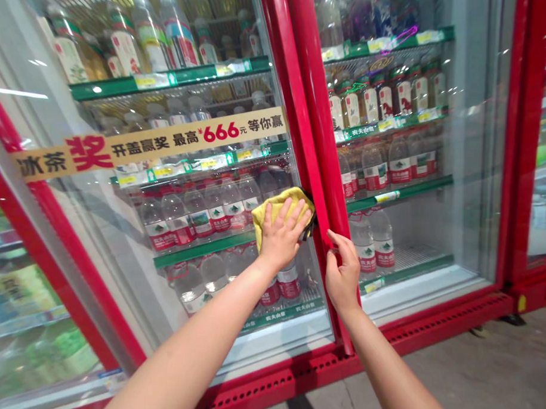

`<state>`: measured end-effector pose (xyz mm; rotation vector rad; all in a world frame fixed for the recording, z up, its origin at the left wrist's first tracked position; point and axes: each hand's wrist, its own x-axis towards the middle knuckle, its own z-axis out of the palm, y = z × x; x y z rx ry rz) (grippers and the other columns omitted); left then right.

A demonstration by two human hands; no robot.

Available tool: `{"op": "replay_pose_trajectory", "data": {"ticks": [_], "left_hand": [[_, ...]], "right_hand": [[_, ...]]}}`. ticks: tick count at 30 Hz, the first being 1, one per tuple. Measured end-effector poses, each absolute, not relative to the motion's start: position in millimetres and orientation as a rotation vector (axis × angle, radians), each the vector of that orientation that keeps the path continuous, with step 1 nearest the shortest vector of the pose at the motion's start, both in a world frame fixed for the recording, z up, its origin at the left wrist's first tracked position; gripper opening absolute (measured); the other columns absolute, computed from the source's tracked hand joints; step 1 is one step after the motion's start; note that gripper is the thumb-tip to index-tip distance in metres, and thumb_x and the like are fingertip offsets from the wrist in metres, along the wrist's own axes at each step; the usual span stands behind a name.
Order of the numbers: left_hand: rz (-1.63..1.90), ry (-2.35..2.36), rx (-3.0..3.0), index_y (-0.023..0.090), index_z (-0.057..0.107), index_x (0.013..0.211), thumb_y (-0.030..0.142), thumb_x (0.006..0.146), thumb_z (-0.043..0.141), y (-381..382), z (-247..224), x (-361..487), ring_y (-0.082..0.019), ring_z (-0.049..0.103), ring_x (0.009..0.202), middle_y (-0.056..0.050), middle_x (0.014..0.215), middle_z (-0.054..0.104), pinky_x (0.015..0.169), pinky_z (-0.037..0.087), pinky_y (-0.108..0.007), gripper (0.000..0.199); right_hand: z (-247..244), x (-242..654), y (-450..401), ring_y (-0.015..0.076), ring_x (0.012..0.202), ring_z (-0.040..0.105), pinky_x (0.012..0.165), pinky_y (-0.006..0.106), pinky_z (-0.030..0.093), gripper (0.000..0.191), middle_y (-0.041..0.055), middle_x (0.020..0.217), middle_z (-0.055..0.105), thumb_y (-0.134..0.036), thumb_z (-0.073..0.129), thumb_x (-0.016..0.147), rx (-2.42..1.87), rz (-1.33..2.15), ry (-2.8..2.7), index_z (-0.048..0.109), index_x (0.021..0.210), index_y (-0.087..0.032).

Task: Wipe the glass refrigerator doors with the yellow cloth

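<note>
My left hand [283,231] lies with fingers spread on a yellow cloth [266,211], pressing it against the glass door of a drinks fridge, close to the door's red edge. A dark part of the cloth shows beside my fingertips. My right hand [343,272] is curled at the red door frame [316,188], with thumb and fingers at its edge, slightly lower than my left hand. Behind the glass, red-labelled water bottles [219,211] stand in rows on green-edged shelves.
A beige banner [159,142] with Chinese lettering and "666" crosses the left door. The right-hand fridge section holds bottles [377,166] on several shelves. A red vented base [448,327] runs above the grey floor [482,379]. Another red-framed fridge stands at far right.
</note>
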<state>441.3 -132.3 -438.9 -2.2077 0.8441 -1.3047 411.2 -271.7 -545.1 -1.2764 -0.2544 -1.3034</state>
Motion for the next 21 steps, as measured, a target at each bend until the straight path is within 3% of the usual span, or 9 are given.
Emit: {"op": "replay_pose_trajectory", "data": {"ticks": [3, 6, 10, 15, 18, 21], "left_hand": [[-1.202, 1.033, -2.071, 0.032, 0.034, 0.155, 0.022, 0.086, 0.061, -108.2, -463.2, 438.1, -0.022, 0.019, 0.156, -0.002, 0.161, 0.039, 0.127, -0.007, -0.057, 0.075], [-1.312, 0.983, -2.134, 0.032, 0.039, 0.153, 0.021, 0.089, 0.056, -94.6, -468.4, 434.8, -0.020, 0.027, 0.154, -0.001, 0.157, 0.046, 0.129, -0.002, -0.051, 0.067], [-1.541, 0.838, -2.251, 0.030, 0.040, 0.154, 0.032, 0.093, 0.053, -116.6, -454.4, 438.4, -0.027, 0.021, 0.155, -0.007, 0.161, 0.039, 0.127, 0.000, -0.060, 0.062], [-1.136, 1.287, -1.926, 0.036, 0.033, 0.155, 0.033, 0.095, 0.049, -141.1, -448.6, 452.4, -0.023, 0.027, 0.154, -0.001, 0.160, 0.042, 0.125, -0.008, -0.063, 0.063], [-1.154, 1.226, -1.925, 0.036, 0.035, 0.154, 0.031, 0.093, 0.052, -145.9, -424.5, 459.8, -0.021, 0.027, 0.154, 0.000, 0.159, 0.044, 0.126, -0.006, -0.059, 0.063], [-1.436, 1.030, -2.039, 0.036, 0.039, 0.153, 0.035, 0.095, 0.054, -160.5, -368.0, 465.3, -0.022, 0.025, 0.155, 0.000, 0.161, 0.040, 0.127, -0.007, -0.055, 0.060]], "right_hand": [[-544.6, 409.4, -276.2, 0.0225, 0.113, 0.062, 0.105, 0.045, 0.047, 0.043, 0.0082, 0.117, 0.069, -0.015, 0.046, 0.089, -1.280, -1.308, -0.249, 0.069, 0.124, -0.026], [-540.6, 405.6, -280.5, 0.0226, 0.112, 0.063, 0.104, 0.046, 0.048, 0.043, 0.0083, 0.116, 0.070, -0.014, 0.046, 0.089, -1.266, -1.314, -0.255, 0.069, 0.123, -0.025], [-535.2, 402.3, -283.2, 0.0226, 0.112, 0.063, 0.103, 0.046, 0.048, 0.040, 0.0081, 0.115, 0.070, -0.015, 0.047, 0.090, -1.235, -1.350, -0.226, 0.070, 0.121, -0.025], [-535.0, 403.7, -286.1, 0.0231, 0.109, 0.063, 0.095, 0.044, 0.052, 0.034, 0.0087, 0.115, 0.069, -0.021, 0.049, 0.094, -1.172, -1.375, -0.191, 0.070, 0.120, -0.025], [-535.9, 404.3, -288.3, 0.0240, 0.110, 0.063, 0.096, 0.045, 0.051, 0.035, 0.0084, 0.115, 0.069, -0.023, 0.048, 0.094, -1.171, -1.403, -0.172, 0.070, 0.121, -0.026], [-536.0, 404.2, -289.1, 0.0241, 0.109, 0.063, 0.097, 0.046, 0.049, 0.036, 0.0079, 0.115, 0.069, -0.021, 0.048, 0.093, -1.189, -1.402, -0.185, 0.069, 0.122, -0.027]]}}
